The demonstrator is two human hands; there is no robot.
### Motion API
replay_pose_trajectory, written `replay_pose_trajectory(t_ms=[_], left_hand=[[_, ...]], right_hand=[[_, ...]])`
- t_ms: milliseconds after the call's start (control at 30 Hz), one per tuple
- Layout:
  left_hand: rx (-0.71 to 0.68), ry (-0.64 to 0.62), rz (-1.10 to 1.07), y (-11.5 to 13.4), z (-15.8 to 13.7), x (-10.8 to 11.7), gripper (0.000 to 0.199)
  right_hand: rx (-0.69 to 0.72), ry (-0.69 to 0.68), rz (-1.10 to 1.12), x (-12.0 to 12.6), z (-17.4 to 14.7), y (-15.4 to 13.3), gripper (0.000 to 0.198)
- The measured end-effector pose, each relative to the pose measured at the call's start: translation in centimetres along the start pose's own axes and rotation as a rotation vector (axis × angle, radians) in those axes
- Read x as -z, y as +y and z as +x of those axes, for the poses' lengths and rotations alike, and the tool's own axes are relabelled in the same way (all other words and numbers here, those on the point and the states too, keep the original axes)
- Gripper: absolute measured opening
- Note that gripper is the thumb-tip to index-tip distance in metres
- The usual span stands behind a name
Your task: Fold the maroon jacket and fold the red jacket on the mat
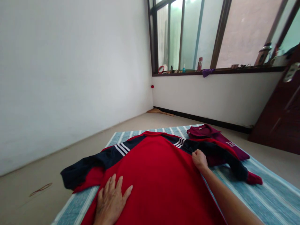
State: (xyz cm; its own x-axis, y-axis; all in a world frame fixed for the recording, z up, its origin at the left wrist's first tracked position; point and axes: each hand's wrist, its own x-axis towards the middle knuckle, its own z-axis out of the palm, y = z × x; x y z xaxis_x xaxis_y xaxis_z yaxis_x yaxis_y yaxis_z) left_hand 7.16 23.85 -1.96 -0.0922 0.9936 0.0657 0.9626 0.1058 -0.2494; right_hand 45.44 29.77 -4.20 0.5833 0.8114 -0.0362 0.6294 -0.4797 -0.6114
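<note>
A red jacket (152, 175) with navy sleeves and white stripes is spread out, collar away from me, on a blue-and-white striped cloth (248, 190). Flat on the left part of its body rests my left hand (112, 200), fingers spread. My right hand (199, 158) is closed in a pinch on the jacket's right side, just below the sleeve. The left sleeve (82, 170) hangs past the cloth's edge. The right sleeve (217, 150) reaches over a folded maroon shirt (225, 142) with a collar and white lettering.
A white wall (75, 68) rises at the left. Bottles and small items, including a pink bottle (200, 64) and a purple cloth (207, 72), line the windowsill (225, 71). A broom (160, 111) lies in the corner. A dark red door (281, 115) stands at right; a thin loop (41, 189) lies on the floor.
</note>
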Motion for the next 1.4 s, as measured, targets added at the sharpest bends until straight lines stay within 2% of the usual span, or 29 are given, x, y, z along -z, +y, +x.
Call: replay_pose_trajectory(t_ms=[133,267,433,600,667,833,933,1100,1200,1400], left_hand=[[-0.005,0.021,-0.034,-0.2,0.2,-0.5,0.072],[0.011,0.014,-0.071,-0.5,0.9,-0.4,0.077],[0.033,0.001,-0.161,-0.8,1.6,-0.1,0.085],[0.048,-0.003,-0.251,-1.5,1.8,-0.3,0.086],[0.042,-0.001,-0.310,-2.3,2.2,-0.2,0.079],[0.050,0.043,-0.325,-4.7,4.4,0.3,0.045],[0.140,0.076,-0.276,-5.2,5.5,0.7,0.043],[0.247,0.090,-0.222,-4.8,7.2,0.8,0.039],[0.249,0.065,-0.214,-5.0,8.0,0.7,0.033],[0.174,0.108,-0.168,-6.1,8.3,-0.3,0.036]], right_hand=[[0.003,0.024,0.013,-0.5,0.5,-0.2,0.029],[0.091,0.031,-0.054,-0.6,0.3,-0.1,0.045],[0.257,0.036,-0.200,-0.8,-0.6,0.9,0.041],[0.316,0.058,-0.307,-1.2,-0.9,1.8,0.039],[0.335,0.056,-0.337,-1.3,-0.9,2.1,0.038],[0.384,0.075,-0.419,-1.7,-0.7,2.8,0.037],[0.406,0.133,-0.471,-2.1,-0.5,3.5,0.036],[0.438,0.169,-0.466,-2.6,-0.3,4.4,0.036],[0.469,0.189,-0.455,-2.7,-0.3,4.6,0.035],[0.471,0.203,-0.465,-2.6,-0.2,4.7,0.034]])
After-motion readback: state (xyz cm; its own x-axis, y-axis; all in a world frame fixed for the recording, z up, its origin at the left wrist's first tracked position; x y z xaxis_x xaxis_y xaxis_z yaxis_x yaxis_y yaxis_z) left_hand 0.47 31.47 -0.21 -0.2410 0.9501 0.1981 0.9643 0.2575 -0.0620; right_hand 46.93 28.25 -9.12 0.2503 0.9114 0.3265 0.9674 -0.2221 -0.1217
